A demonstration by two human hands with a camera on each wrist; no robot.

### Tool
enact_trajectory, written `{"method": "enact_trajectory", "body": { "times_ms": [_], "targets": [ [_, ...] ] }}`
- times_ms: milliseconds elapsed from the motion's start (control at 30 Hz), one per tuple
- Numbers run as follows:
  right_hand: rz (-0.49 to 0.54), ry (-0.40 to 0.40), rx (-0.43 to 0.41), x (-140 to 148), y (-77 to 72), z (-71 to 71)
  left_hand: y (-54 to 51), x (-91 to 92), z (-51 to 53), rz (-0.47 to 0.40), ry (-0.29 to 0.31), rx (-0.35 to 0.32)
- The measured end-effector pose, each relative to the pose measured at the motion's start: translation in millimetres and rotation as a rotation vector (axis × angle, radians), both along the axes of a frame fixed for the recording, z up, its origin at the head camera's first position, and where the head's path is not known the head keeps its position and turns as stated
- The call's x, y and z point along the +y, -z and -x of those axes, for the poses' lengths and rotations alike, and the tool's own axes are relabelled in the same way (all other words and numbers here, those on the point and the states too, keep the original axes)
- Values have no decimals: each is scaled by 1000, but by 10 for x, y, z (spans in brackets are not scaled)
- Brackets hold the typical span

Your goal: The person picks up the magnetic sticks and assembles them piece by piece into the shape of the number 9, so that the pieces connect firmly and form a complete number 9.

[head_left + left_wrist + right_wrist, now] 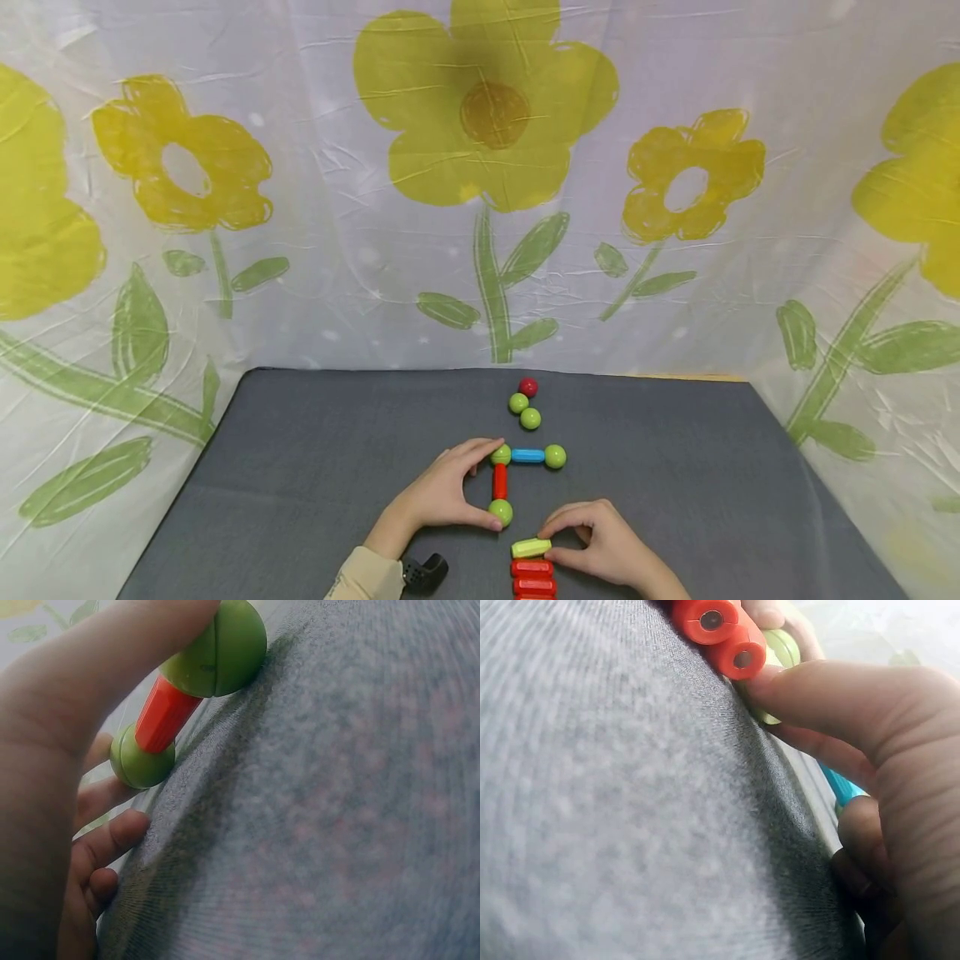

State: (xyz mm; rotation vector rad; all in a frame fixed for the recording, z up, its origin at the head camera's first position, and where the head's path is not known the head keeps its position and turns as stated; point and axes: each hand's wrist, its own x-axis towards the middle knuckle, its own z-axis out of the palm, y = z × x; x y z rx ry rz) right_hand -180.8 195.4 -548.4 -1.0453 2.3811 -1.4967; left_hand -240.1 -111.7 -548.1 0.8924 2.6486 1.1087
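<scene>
My left hand (442, 492) spans a joined piece of magnetic rods and balls, its thumb on the lower green ball (500, 512) and a fingertip at the upper green ball (501, 454). A red magnetic rod (500, 482) links those two balls; a blue magnetic rod (528, 456) runs right from the upper one to another green ball (555, 457). With thumb and fingers, my right hand (600, 542) pinches the right end of a yellow-green magnetic rod (531, 547). That rod lies just above a row of red magnetic rods (532, 568), whose metal ends show in the right wrist view.
Farther back on the grey table (337, 425) are a red ball (528, 387) and two loose green balls (530, 418). A black device (425, 574) sits at the left wrist by the cuff. A flower-printed cloth (337, 275) stands behind the table.
</scene>
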Motion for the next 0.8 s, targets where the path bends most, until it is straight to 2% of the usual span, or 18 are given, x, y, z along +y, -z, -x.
{"method": "enact_trajectory", "body": {
  "times_ms": [267, 567, 800],
  "targets": [
    [80, 35, -9, -11, 12, 1, 1, 1, 3, -1, 0, -1],
    [53, 264, -46, -35, 9, 17, -1, 0, 4, -4, 4, -2],
    [16, 341, -86, -83, 17, 7, 8, 1, 2, -8, 8, -2]
  ]
}}
